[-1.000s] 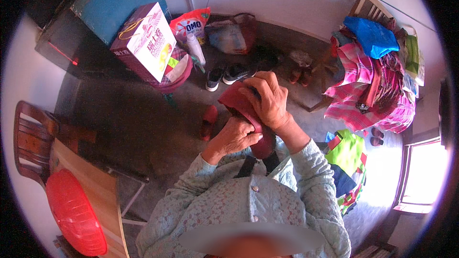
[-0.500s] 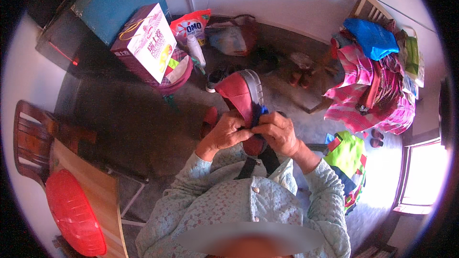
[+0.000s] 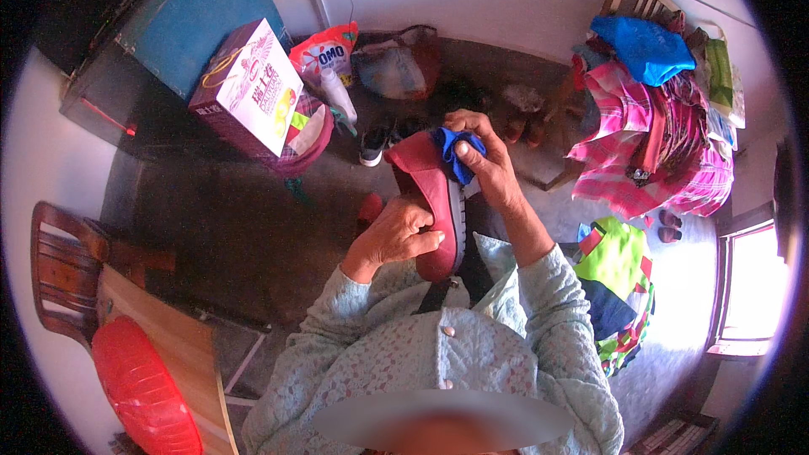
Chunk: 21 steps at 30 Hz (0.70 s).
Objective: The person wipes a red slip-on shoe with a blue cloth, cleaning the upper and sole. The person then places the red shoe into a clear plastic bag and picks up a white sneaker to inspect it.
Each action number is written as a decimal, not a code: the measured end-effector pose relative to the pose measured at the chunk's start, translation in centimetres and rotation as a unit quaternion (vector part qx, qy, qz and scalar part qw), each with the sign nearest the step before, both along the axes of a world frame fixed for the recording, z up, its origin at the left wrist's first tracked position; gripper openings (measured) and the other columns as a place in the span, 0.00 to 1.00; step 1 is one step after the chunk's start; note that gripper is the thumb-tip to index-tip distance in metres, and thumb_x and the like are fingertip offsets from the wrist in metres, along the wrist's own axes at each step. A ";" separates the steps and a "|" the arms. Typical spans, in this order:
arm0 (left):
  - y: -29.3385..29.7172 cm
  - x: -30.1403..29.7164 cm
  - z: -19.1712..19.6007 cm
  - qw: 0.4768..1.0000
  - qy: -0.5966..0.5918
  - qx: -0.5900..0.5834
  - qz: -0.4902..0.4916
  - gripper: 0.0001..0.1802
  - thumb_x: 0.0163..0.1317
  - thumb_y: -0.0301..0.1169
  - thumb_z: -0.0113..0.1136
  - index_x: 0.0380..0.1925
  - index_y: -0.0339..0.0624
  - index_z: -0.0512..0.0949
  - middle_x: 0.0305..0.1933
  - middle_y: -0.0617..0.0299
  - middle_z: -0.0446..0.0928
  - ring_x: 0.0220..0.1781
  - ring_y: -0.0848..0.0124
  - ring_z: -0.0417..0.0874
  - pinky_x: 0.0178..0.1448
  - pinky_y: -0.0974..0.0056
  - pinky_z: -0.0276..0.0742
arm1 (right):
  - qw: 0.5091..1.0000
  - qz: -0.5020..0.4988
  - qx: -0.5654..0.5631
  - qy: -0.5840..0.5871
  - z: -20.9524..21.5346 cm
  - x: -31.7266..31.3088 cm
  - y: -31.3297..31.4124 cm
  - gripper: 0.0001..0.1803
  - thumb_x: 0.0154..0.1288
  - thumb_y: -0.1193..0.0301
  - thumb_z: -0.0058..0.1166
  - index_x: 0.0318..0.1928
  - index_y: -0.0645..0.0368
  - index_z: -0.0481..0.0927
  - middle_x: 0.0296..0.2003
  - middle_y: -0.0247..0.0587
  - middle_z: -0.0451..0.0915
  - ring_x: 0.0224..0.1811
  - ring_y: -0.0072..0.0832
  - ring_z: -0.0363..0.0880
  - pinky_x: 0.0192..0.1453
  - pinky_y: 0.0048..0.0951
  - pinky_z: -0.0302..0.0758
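The left hand (image 3: 396, 236) has its grip clenched on the side of a red shoe (image 3: 434, 202), held sole-edge up before the chest. The right hand (image 3: 489, 164) pinches a blue cloth (image 3: 455, 152) against the shoe's far end. Beyond lie a cardboard box (image 3: 253, 88) and a clothes pile (image 3: 657, 135).

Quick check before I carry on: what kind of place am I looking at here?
Most likely a room in a home, perhaps a living or storage corner. A chair piled with bright clothes stands by the wall, pairs of shoes lie on the dark floor, and a detergent bag leans beside a cardboard box.
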State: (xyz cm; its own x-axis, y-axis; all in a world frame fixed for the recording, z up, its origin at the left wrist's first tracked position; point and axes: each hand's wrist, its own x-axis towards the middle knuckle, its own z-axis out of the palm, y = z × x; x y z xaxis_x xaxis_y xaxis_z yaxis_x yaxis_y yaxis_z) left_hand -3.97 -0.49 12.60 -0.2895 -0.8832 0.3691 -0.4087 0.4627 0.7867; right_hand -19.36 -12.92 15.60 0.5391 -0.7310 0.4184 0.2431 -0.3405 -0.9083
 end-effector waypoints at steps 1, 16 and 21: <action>0.0 0.0 -0.1 1.000 0.001 -0.003 0.002 0.15 0.46 0.34 0.61 0.13 0.38 0.67 0.21 0.51 0.69 0.26 0.53 0.72 0.30 0.57 0.65 | 0.995 0.057 0.073 -0.039 -0.1 0.0 0.1 0.20 0.58 0.60 0.59 0.46 0.57 0.72 0.52 0.42 0.69 0.58 0.32 0.65 0.64 0.32 0.57; -1.0 0.3 0.2 0.921 0.348 0.050 0.165 0.20 0.62 0.23 0.50 0.56 0.36 0.67 0.55 0.49 0.72 0.58 0.62 0.72 0.62 0.59 0.67 | 0.992 0.093 0.012 -0.088 1.5 1.3 1.9 0.19 0.51 0.69 0.64 0.43 0.57 0.74 0.52 0.46 0.71 0.59 0.36 0.66 0.63 0.35 0.59; -0.9 0.1 2.2 0.856 0.496 0.059 0.133 0.19 0.67 0.31 0.46 0.54 0.32 0.68 0.53 0.51 0.74 0.54 0.63 0.75 0.59 0.59 0.70 | 0.975 -0.108 -0.193 0.015 2.0 2.0 3.7 0.16 0.48 0.72 0.65 0.40 0.55 0.81 0.51 0.46 0.67 0.53 0.37 0.68 0.57 0.34 0.66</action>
